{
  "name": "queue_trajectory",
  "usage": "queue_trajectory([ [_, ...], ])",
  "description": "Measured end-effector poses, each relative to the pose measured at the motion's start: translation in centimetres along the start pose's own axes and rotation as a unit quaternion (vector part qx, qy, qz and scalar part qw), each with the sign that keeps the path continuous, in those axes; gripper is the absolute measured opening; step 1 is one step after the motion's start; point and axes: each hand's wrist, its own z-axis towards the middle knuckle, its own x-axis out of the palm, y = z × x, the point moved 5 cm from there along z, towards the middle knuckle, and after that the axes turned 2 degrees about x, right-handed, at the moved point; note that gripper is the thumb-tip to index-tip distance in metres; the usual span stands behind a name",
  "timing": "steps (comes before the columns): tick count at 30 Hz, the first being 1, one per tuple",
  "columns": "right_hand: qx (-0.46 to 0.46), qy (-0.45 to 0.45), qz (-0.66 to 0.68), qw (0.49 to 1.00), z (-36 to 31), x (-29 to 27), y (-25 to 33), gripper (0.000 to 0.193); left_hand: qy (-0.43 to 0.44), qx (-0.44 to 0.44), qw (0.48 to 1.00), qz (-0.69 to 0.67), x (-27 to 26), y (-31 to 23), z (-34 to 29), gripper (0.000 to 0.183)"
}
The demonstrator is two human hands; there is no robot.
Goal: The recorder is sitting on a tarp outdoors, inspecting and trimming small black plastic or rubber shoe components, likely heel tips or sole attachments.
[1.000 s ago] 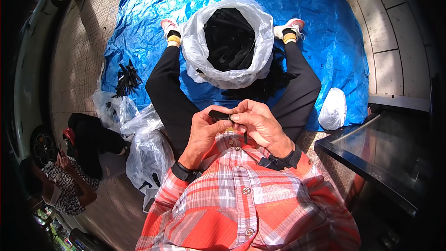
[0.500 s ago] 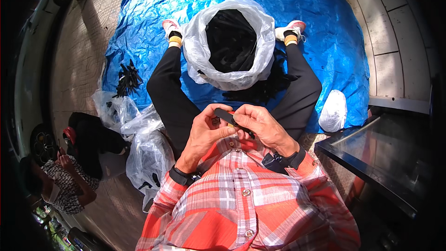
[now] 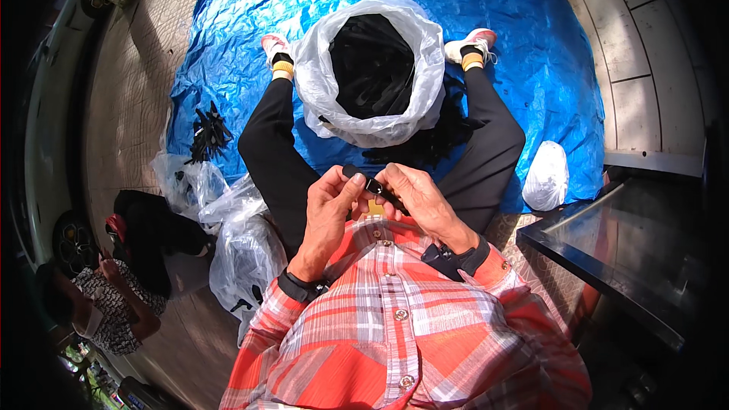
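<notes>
A slim, elongated black piece (image 3: 373,186) is pinched between my two hands in front of my shirt. It slants down to the right, with a small bright glint near its middle. My left hand (image 3: 326,212) grips its upper left end, thumb on top. At the other end, the fingers of my right hand (image 3: 427,201) are closed on it and hide part of it. Just beyond, between my legs, a large white plastic bag (image 3: 315,80) stands with its mouth wide, full of similar black pieces (image 3: 372,68). More black pieces (image 3: 421,150) lie against its near side.
A blue tarp (image 3: 516,99) lies under the bag. To the left are a small heap of black pieces (image 3: 209,135) and clear plastic bags (image 3: 241,254). A knotted white bag (image 3: 547,176) and a dark metal-edged table (image 3: 607,239) are at right. Another person (image 3: 121,300) sits far left.
The black piece has turned in my fingers and shows a shiny spot. My left thumb has moved up onto its end, and my right hand has shifted slightly left and up.
</notes>
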Motion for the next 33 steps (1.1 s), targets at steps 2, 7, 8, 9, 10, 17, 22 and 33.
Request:
queue_trajectory([
  [2, -0.022, -0.005, -0.081, 0.996, -0.5, -0.3, 0.1, 0.018, 0.001, 0.005, 0.999, 0.033, 0.4, -0.5, 0.3, 0.015],
  [7, -0.160, -0.120, -0.245, 0.949, -0.5, -1.6, -0.8, 0.014, 0.015, 0.249, 0.881, 0.401, 2.5, -2.1, 0.3, 0.014],
  [8, -0.163, -0.131, -0.246, 0.946, -0.4, -3.0, -1.4, 0.014, 0.059, 0.099, 0.911, 0.395, 1.3, -0.3, 1.3, 0.006],
  [9, -0.067, -0.118, -0.103, 0.985, -0.2, -5.1, -3.2, 0.013, 0.050, 0.024, 0.961, 0.270, 0.7, 1.0, 1.8, 0.010],
  [10, 0.028, -0.096, 0.044, 0.994, 0.1, -6.9, -5.1, 0.014, 0.038, -0.053, 0.988, 0.141, 0.2, 2.4, 2.3, 0.016],
  [17, -0.073, -0.391, -0.186, 0.898, 5.8, -22.1, -7.0, 0.027, 0.004, -0.138, 0.990, -0.013, -2.0, 3.5, 2.0, 0.019],
  [22, -0.309, -0.362, -0.352, 0.806, 7.4, -14.9, 3.5, 0.022, -0.012, -0.171, 0.985, -0.011, -3.6, 3.6, 1.3, 0.020],
  [33, -0.401, -0.077, -0.681, 0.608, 15.8, -6.3, 2.0, 0.016, -0.119, -0.102, 0.983, -0.097, -7.7, 3.0, 0.8, 0.019],
])
